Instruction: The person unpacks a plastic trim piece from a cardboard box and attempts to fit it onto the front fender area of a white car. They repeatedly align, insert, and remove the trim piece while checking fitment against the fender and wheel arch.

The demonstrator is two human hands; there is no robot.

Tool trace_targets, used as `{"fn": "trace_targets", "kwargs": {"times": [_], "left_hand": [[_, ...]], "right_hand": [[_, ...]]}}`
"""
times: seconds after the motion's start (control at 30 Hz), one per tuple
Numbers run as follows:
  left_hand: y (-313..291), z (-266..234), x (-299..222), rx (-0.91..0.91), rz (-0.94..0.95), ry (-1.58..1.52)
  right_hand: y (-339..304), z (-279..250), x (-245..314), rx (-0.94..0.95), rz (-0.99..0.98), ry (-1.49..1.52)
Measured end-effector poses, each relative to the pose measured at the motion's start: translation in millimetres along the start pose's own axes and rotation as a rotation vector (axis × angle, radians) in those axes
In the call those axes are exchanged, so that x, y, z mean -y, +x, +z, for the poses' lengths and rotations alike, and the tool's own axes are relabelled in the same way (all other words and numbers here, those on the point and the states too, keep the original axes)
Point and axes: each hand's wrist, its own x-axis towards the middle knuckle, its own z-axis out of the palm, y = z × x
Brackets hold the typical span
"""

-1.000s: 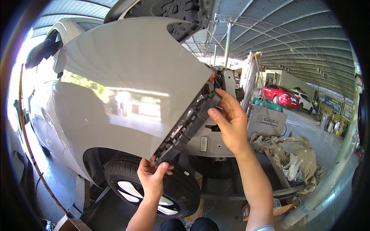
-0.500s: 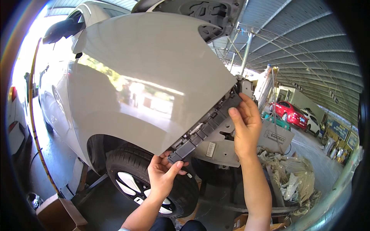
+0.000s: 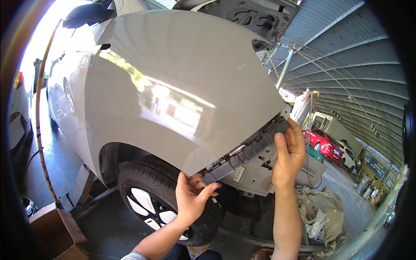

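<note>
A long black plastic bracket (image 3: pixel 239 157) with a row of notches lies slantwise along the front edge of the light grey car fender (image 3: pixel 173 73). My left hand (image 3: pixel 193 197) grips its lower end, thumb in front and fingers behind, just above the tire (image 3: pixel 151 182). At the upper end, my right hand (image 3: pixel 288 158) has its thumb on the bracket's face and its fingertips around the far edge. Whether the bracket is fastened to the fender cannot be seen. Behind it shows a grey metal panel (image 3: pixel 255 177) with a white label.
An open cardboard box (image 3: pixel 56 232) stands at the lower left near a tall yellowish pole (image 3: pixel 39 125). Crumpled plastic sheeting (image 3: pixel 323 216) lies at the lower right. The raised hood (image 3: pixel 255 17) is above, and a red car (image 3: pixel 323 143) is parked farther back.
The view has shifted and tilted, so fender, bracket and hands appear lower and farther right. Both hands keep their hold on the bracket's two ends.
</note>
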Motion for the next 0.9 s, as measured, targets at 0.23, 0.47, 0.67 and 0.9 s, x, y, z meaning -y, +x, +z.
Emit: {"fn": "trace_targets", "kwargs": {"times": [0.23, 0.47, 0.67, 0.9], "left_hand": [[5.6, 2.3, 7.9, 0.005, -0.019, 0.096], [5.9, 3.4, 4.5, -0.023, -0.016, 0.078], [4.3, 8.4, 2.7, -0.046, -0.039, -0.006], [2.0, -1.3, -1.4, -0.007, -0.049, -0.010]], "right_hand": [[5.8, -0.8, 0.0, -0.039, 0.017, -0.007], [0.7, 3.7, -1.5, -0.018, 0.030, 0.049], [-2.0, 5.3, 6.6, 0.075, 0.025, 0.065], [-11.1, -6.7, 0.2, 0.121, 0.066, 0.078]]}}
